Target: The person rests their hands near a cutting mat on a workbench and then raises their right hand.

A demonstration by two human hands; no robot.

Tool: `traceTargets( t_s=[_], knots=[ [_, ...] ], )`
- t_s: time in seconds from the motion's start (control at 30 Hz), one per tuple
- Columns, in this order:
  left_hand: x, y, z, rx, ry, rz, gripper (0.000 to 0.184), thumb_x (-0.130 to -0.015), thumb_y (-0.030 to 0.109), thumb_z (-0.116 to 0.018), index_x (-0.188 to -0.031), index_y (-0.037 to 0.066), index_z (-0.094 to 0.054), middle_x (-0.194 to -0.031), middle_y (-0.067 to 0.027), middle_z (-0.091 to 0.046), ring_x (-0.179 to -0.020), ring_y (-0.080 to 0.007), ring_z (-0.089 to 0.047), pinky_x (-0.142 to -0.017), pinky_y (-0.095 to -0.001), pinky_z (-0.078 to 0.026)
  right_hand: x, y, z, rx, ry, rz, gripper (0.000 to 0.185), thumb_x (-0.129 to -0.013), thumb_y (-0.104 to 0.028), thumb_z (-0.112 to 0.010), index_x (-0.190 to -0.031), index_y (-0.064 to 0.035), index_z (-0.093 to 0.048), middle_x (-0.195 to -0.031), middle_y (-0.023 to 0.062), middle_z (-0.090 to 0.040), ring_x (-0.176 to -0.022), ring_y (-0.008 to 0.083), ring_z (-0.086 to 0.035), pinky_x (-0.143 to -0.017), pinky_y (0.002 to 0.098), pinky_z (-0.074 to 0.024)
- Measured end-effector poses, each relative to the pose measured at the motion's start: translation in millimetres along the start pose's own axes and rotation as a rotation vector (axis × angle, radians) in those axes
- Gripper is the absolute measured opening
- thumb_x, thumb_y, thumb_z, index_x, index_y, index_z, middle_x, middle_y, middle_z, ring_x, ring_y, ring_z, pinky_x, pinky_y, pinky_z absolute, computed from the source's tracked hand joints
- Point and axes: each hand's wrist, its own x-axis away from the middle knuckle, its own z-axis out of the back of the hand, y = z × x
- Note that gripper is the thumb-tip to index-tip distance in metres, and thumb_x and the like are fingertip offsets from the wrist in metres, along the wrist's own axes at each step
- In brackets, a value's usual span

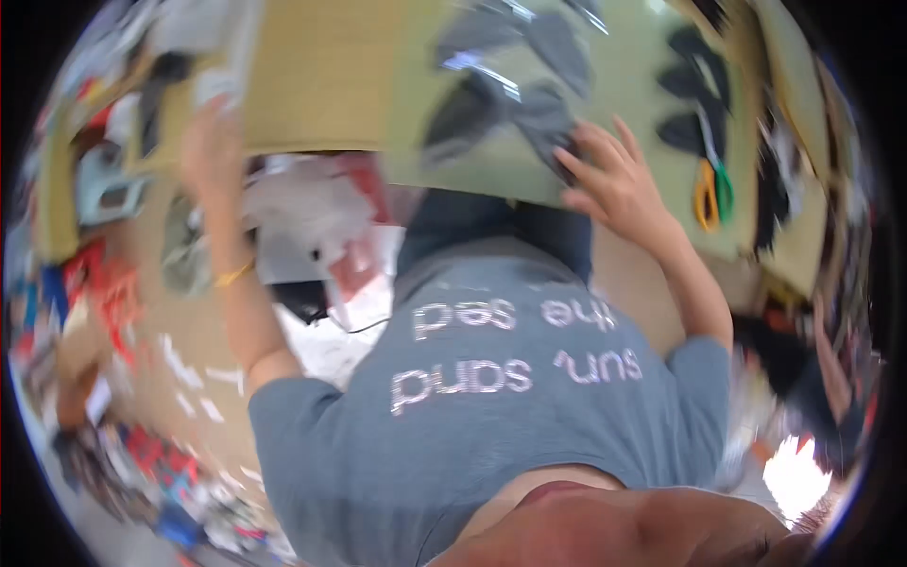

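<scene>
My right hand [619,184] rests at the near edge of the green-topped table [614,104] with its fingers spread. Its fingertips touch or nearly touch a dark grey bow-shaped piece [472,118] that has a shiny, clear film-like glint over it. Beyond that lies another grey bow-shaped piece [557,52]. Over on the left, my left hand [213,151] is smeared by motion beside a small white object [217,85]. Whether it holds that object cannot be made out.
Scissors [710,189] with orange and green handles lie on the table's right side, below several dark pieces [694,85]. A yellowish board [321,76] spans the table's left part. Below it hangs a whitish plastic bag [307,203]. A light-blue stool-like item [109,189] stands at left.
</scene>
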Motion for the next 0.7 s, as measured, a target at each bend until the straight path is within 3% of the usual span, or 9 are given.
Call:
traceTargets(
  t_s=[0.03, 0.17, 0.23, 0.3, 0.4, 0.53, 0.7],
  knots=[
    [-2.4, 18.0, 5.9, -0.094, 0.028, -0.072, 0.027, -0.094, 0.015, -0.068, -0.119, 0.006, -0.071, -0.113, -0.0142, -0.073, -0.107, -0.0320, -0.068, -0.094, -0.0395, -0.051, 6.2, 7.6, -9.8, -0.063, 0.064, 0.003, 0.047, -0.092, -0.037, -0.068, -0.130, -0.0104, -0.066, -0.129, 0.0149, -0.058, -0.132, 0.0326, -0.052, -0.116, 0.0580, -0.0307],
    [36.4, 120.0, -26.7, 0.168, -0.069, -0.360, 0.031, -0.084, 0.005, -0.075, -0.115, 0.009, -0.075, -0.117, -0.0099, -0.072, -0.110, -0.0293, -0.067, -0.100, -0.0435, -0.051, 15.3, 7.8, -16.7, -0.096, 0.135, -0.042, 0.044, -0.094, -0.034, -0.066, -0.134, -0.0156, -0.065, -0.129, 0.0132, -0.058, -0.132, 0.0308, -0.052, -0.114, 0.0552, -0.0345],
    [53.6, 172.4, -48.2, 0.265, -0.170, -0.571, 0.030, -0.082, 0.008, -0.077, -0.112, 0.009, -0.075, -0.118, -0.0079, -0.072, -0.112, -0.0271, -0.066, -0.101, -0.0446, -0.051, 16.8, 4.4, -22.5, -0.054, 0.152, -0.024, 0.044, -0.094, -0.035, -0.066, -0.135, -0.0171, -0.065, -0.129, 0.0125, -0.058, -0.132, 0.0299, -0.053, -0.114, 0.0544, -0.0353],
    [66.4, 209.0, -66.3, 0.346, -0.174, -0.642, 0.029, -0.079, 0.013, -0.080, -0.106, 0.008, -0.075, -0.116, -0.0060, -0.071, -0.111, -0.0254, -0.065, -0.100, -0.0437, -0.051, 16.2, 5.3, -23.4, 0.003, 0.158, 0.004, 0.044, -0.095, -0.035, -0.066, -0.135, -0.0181, -0.065, -0.129, 0.0118, -0.058, -0.132, 0.0288, -0.053, -0.113, 0.0538, -0.0358],
    [75.6, 231.8, -81.6, 0.401, -0.216, -0.633, 0.029, -0.080, 0.009, -0.079, -0.108, 0.005, -0.075, -0.115, -0.0066, -0.071, -0.108, -0.0266, -0.065, -0.096, -0.0433, -0.052, 17.0, 8.5, -26.4, 0.028, 0.160, 0.028, 0.044, -0.095, -0.037, -0.066, -0.134, -0.0178, -0.065, -0.130, 0.0115, -0.058, -0.132, 0.0273, -0.052, -0.113, 0.0527, -0.0359],
    [78.7, 239.7, -93.4, 0.354, -0.216, -0.596, 0.028, -0.082, 0.014, -0.078, -0.109, 0.005, -0.075, -0.110, -0.0056, -0.070, -0.102, -0.0261, -0.064, -0.089, -0.0395, -0.051, 13.0, 1.8, -21.9, 0.090, 0.122, 0.034, 0.049, -0.092, -0.043, -0.065, -0.133, -0.0142, -0.066, -0.131, 0.0143, -0.056, -0.134, 0.0317, -0.051, -0.114, 0.0537, -0.0353],
    [74.4, 247.1, -91.9, 0.239, -0.272, -0.566, 0.034, -0.079, 0.019, -0.079, -0.111, 0.009, -0.074, -0.113, -0.0038, -0.067, -0.102, -0.0245, -0.061, -0.091, -0.0396, -0.048, 8.3, -12.1, -17.5, 0.267, 0.077, 0.011, 0.055, -0.087, -0.049, -0.069, -0.130, -0.0152, -0.067, -0.130, 0.0157, -0.056, -0.134, 0.0315, -0.050, -0.114, 0.0544, -0.0355]
  ],
)
